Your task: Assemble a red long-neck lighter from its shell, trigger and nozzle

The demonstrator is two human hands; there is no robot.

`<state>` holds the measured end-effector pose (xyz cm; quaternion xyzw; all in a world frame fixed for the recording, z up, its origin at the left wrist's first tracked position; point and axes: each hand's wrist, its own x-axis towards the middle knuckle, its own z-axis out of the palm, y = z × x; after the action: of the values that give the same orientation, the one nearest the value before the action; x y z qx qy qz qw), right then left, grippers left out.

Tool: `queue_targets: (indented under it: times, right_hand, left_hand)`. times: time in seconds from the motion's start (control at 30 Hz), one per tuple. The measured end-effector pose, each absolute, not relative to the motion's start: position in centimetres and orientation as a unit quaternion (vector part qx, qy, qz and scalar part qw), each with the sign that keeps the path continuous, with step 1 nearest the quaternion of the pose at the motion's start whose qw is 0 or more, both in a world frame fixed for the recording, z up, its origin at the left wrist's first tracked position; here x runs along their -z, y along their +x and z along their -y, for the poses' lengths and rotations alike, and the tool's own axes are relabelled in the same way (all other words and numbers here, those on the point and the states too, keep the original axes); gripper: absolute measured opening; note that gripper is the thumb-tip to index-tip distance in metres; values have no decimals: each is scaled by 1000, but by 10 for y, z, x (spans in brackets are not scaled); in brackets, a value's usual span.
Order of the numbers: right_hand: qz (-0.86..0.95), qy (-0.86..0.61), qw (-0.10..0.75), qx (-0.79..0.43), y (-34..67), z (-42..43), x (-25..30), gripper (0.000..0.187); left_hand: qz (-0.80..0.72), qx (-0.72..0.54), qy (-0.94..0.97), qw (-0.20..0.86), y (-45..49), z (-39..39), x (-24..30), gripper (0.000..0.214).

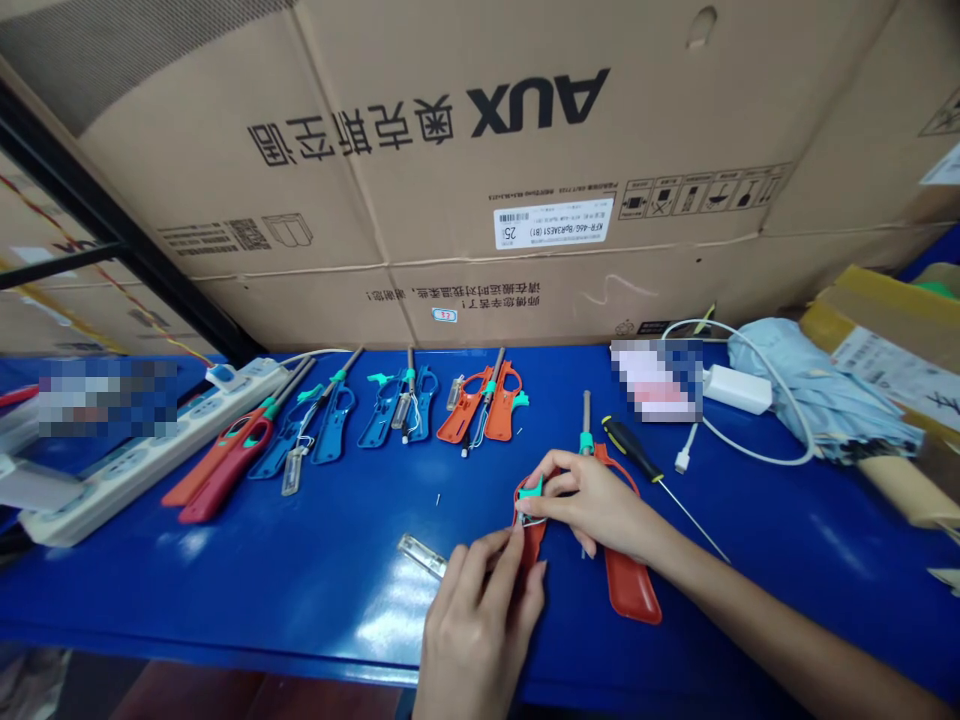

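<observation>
In front of me, a red lighter casing half (533,543) is mostly covered by my fingers. My left hand (476,615) grips its lower part, thumb on the right side and index fingertip beside thin white wires. From the right, my right hand (600,497) pinches a green trigger (531,491) at the casing's upper end. The matching red casing half (634,588) lies under my right wrist. A metal lighter tube (586,412) with a green collar extends beyond my right hand. Left of my left hand is a clear fuel tank (422,556).
A screwdriver (631,448) lies right of the tube. Opened blue lighters (332,425) and an opened orange lighter (459,415) lie farther back, near closed lighters (225,465) and a power strip (157,440). A small screw (439,499) sits mid-table. A cardboard box (465,200) stands behind.
</observation>
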<state>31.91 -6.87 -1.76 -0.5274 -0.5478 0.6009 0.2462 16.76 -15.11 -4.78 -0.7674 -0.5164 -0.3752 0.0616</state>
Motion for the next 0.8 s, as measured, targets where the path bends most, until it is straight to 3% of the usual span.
queue_targets:
  times: [0.2, 0.47, 0.8]
  right_hand:
    - [618, -500, 238, -558, 321, 70, 16, 33]
    - [710, -511, 258, -411, 318, 72, 18, 31]
    - [639, -493, 280, -520, 317, 69, 22, 25]
  left_hand:
    - [516, 360, -776, 52, 167, 150, 47, 19]
    - [519, 350, -778, 50, 167, 150, 47, 19]
    - [519, 348, -779, 55, 167, 150, 49, 19]
